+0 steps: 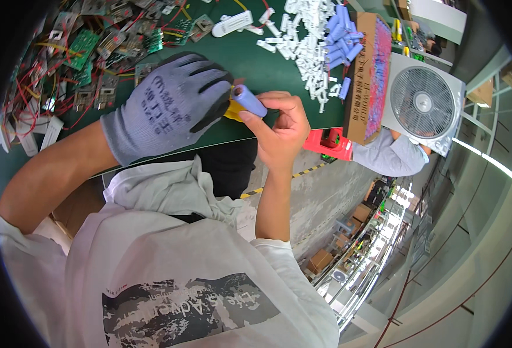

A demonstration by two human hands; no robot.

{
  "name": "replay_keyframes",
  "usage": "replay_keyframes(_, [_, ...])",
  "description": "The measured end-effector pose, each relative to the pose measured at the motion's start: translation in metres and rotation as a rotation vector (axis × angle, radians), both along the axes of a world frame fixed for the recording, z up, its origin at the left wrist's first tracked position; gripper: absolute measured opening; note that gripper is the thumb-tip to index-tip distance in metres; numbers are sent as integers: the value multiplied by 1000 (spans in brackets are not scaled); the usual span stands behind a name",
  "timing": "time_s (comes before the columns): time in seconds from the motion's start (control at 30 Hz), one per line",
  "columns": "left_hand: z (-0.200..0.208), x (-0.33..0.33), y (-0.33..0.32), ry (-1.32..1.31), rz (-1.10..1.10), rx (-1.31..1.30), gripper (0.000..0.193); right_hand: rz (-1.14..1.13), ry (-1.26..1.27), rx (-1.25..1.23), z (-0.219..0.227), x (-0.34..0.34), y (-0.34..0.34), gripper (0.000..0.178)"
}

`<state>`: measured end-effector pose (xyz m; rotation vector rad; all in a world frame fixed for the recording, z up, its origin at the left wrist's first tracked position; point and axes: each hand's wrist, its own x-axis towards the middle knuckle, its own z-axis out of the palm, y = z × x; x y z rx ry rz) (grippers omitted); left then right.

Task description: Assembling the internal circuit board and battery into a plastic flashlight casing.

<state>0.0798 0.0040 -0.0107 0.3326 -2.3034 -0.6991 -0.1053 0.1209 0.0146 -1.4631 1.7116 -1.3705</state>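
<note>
Stretching across the far side from the person, the green counter (226, 57) carries nearly everything, with one fan (423, 98) beyond its right end and one cardboard carton (361, 78) packed with pink and purple pieces just beside it. A red bin (330, 146) sits near the right end, by a grey sleeve (389, 155) of another person. Circuit boards (83, 47) tangled with wires fill the left; white plastic parts (309, 52) heap up far right, touching loose purple cylinders (339, 42).

The left hand (175, 104), gloved in grey, has its fingers curled inward; I cannot tell what they grip. The right hand (282, 129), bare, pinches one purple cylinder (250, 101) between thumb and forefinger, the two apart only by its thickness, just right of the glove. Below it shows a yellow piece (233, 111), mostly hidden.

I judge the handling of this cylinder to be under way; the heaped ones look left over, and whether any piece is finished I cannot tell.

By count: one cylinder in hand, one lying a little off the heap, over ten heaped; boards and white parts overlap too much to number.
</note>
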Motion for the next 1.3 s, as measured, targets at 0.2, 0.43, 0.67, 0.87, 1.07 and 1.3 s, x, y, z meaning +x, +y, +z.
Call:
replay_keyframes(0.2, [-5, -2, 4, 48, -2, 19, 25, 55, 164, -78, -6, -3, 6, 37])
replay_keyframes(0.43, [4, 3, -4, -36, -21, -8, 28, 33, 434, -214, -16, -1, 1, 27])
replay_keyframes(0.67, [19, 25, -22, -112, 33, 86, 26, 42, 500, -283, -21, -1, -4, 24])
replay_keyframes(0.87, [26, 14, -14, -91, 65, 182, 31, 56, 474, -348, -26, -7, -5, 25])
replay_keyframes(1.07, [20, 11, -19, -169, -27, 103, 32, 42, 471, -240, -12, 2, -8, 28])
replay_keyframes(1.3, [29, 6, -19, -151, -52, 100, 22, 8, 441, -270, -18, 0, -5, 27])
